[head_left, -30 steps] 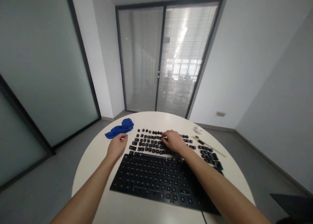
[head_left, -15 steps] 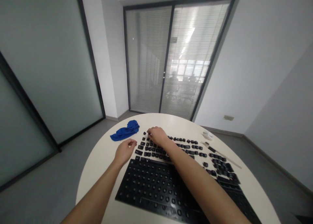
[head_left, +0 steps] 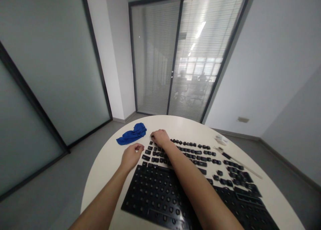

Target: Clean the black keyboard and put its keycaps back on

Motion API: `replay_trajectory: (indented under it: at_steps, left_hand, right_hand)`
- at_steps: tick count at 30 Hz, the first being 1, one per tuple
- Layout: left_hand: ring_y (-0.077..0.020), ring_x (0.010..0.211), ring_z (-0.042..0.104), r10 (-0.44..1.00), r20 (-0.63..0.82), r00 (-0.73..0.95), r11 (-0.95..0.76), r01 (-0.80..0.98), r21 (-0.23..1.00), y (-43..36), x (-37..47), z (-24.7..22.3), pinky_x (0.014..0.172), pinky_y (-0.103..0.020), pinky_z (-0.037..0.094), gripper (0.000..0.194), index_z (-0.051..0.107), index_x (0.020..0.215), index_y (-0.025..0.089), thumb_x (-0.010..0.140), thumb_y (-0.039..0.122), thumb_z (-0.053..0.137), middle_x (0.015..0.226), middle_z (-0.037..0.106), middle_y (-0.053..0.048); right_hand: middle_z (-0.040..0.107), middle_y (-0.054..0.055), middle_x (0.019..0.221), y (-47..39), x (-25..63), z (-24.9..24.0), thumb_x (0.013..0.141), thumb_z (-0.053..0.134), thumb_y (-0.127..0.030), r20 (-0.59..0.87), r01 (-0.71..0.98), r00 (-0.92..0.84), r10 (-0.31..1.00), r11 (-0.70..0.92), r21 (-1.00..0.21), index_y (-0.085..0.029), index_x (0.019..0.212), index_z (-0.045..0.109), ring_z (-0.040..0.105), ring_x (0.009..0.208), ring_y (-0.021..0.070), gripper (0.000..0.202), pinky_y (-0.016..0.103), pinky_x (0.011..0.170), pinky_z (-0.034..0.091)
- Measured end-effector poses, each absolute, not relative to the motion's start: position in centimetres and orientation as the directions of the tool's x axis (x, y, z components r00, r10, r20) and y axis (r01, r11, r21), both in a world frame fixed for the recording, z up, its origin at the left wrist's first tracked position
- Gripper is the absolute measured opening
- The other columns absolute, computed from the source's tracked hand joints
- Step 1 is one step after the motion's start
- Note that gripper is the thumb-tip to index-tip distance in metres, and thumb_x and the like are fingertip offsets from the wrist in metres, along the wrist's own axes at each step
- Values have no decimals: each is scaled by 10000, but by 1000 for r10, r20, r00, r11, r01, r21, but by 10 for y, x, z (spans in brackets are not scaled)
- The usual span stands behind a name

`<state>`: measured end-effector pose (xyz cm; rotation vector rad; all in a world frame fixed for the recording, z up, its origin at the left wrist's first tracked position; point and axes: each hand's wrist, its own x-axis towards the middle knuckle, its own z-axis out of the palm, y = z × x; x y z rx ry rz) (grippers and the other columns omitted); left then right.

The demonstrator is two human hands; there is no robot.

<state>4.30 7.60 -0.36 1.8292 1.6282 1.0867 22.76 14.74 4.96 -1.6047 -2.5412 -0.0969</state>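
My right hand [head_left: 160, 137] is at the far left end of the loose keycaps, its fingertips closed around a small black keycap that is mostly hidden. Left of the rows, my left hand [head_left: 132, 155] hovers with thumb and fingers pinched together; whatever may be between them is too small to make out. Black keycaps [head_left: 198, 152] lie in rows on the table, partly covered by my right forearm. Nearer to me is the black keyboard base [head_left: 147, 186] with its keycaps off, crossed by the same forearm.
A crumpled blue cloth [head_left: 132, 134] lies at the back left of the round white table [head_left: 102, 176]. On the right are a thin brush-like tool [head_left: 240, 163], a small white item [head_left: 221, 139] and a cluster of keycaps [head_left: 240, 176].
The view has shifted, so the table sits further right in it. My right hand has moved slightly left along the back row, over the end keycap. My left hand stays pinched.
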Motion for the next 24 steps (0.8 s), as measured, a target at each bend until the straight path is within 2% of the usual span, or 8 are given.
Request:
replay_trajectory:
  at_steps: [3, 7, 13, 17, 24]
  left_hand:
    - [-268, 894, 697, 965, 263, -19, -205, 573, 793, 77, 43, -4, 852, -362, 481, 230, 736, 828, 227, 842, 367, 555, 893, 773, -39]
    - [-260, 922, 705, 956, 292, -36, -237, 492, 837, 78, 45, -4, 872, -362, 501, 309, 720, 1006, 188, 866, 402, 548, 932, 773, -70]
    - [-247, 1042, 686, 929, 368, 41, -360, 331, 872, 64, 56, 10, 977, -376, 481, 437, 643, 1227, 160, 908, 443, 546, 1059, 756, -99]
    - [-259, 1121, 646, 889, 448, 101, -457, 282, 844, 50, 63, 21, 1032, -395, 456, 405, 695, 1156, 173, 877, 451, 601, 1174, 720, -93]
    - [-261, 1043, 662, 883, 439, 167, -468, 245, 849, 37, 65, 23, 990, -390, 476, 355, 730, 1092, 176, 823, 400, 676, 1104, 739, -84]
  right_hand:
    - [613, 96, 1246, 143, 227, 53, 968, 589, -338, 187, 894, -421, 887, 441, -79, -177, 1229, 598, 627, 1049, 231, 307, 444, 892, 542]
    - [717, 79, 1130, 123, 228, 61, 944, 586, -237, 264, 842, -439, 859, 496, -211, -201, 1145, 685, 636, 1078, 221, 227, 379, 1002, 456]
    - [745, 27, 1092, 75, 239, 68, 939, 587, -269, 395, 707, -403, 826, 555, -439, -230, 1175, 678, 671, 1037, 169, 256, 275, 953, 474]
    - [756, 25, 1061, 47, 247, 70, 945, 584, -282, 446, 603, -370, 815, 576, -552, -227, 1135, 701, 690, 998, 160, 230, 269, 932, 492]
    - [769, 55, 1012, 18, 258, 69, 927, 611, -331, 474, 491, -315, 822, 569, -660, -203, 1066, 744, 703, 956, 198, 231, 321, 911, 513]
